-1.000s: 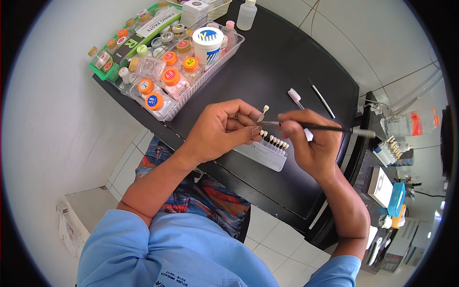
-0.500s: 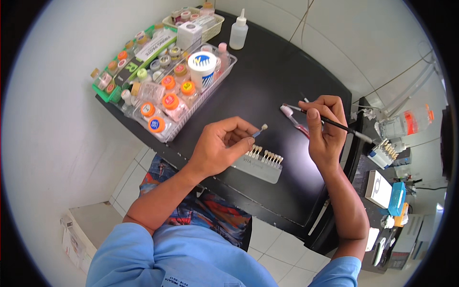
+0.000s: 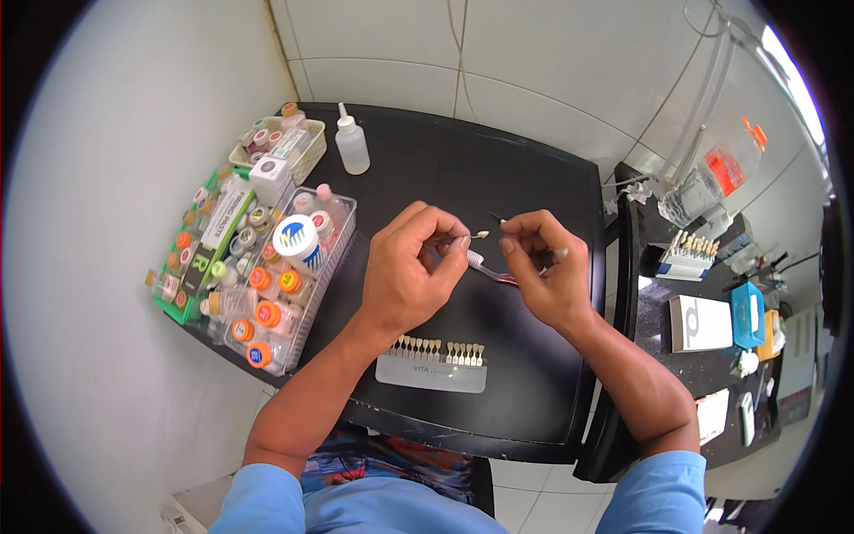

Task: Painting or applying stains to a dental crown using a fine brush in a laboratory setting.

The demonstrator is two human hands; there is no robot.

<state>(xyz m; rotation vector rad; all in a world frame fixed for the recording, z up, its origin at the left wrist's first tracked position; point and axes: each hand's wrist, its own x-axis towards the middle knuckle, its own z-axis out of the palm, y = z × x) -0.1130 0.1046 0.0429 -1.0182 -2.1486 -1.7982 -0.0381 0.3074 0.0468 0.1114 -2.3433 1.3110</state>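
Observation:
My left hand (image 3: 412, 260) pinches a tooth shade tab by its thin stem, and the small ivory tooth (image 3: 483, 234) points right from the fingertips. Close by on the right, my right hand (image 3: 549, 265) has its fingers closed around a slim brush. The brush's dark tip (image 3: 495, 215) sticks out above the fingertips, while most of the handle is hidden by the hand. Behind and below the hands lies a toothbrush (image 3: 475, 259) with white bristles and a reddish handle. A shade guide holder (image 3: 431, 375), lined with several tooth tabs, rests on the black table nearer to me.
At left, a clear basket (image 3: 313, 307) holds orange-capped jars beside a green basket (image 3: 169, 309). Behind them stand a cream basket (image 3: 311, 151) and a dropper bottle (image 3: 352, 148). A side counter at right carries a second shade guide (image 3: 687, 260), a box (image 3: 703, 323) and a bottle (image 3: 712, 185).
My hands have come closer together, with the right turned inward and the brush swung round near the tab. The view has shifted, showing more of the back wall and right counter.

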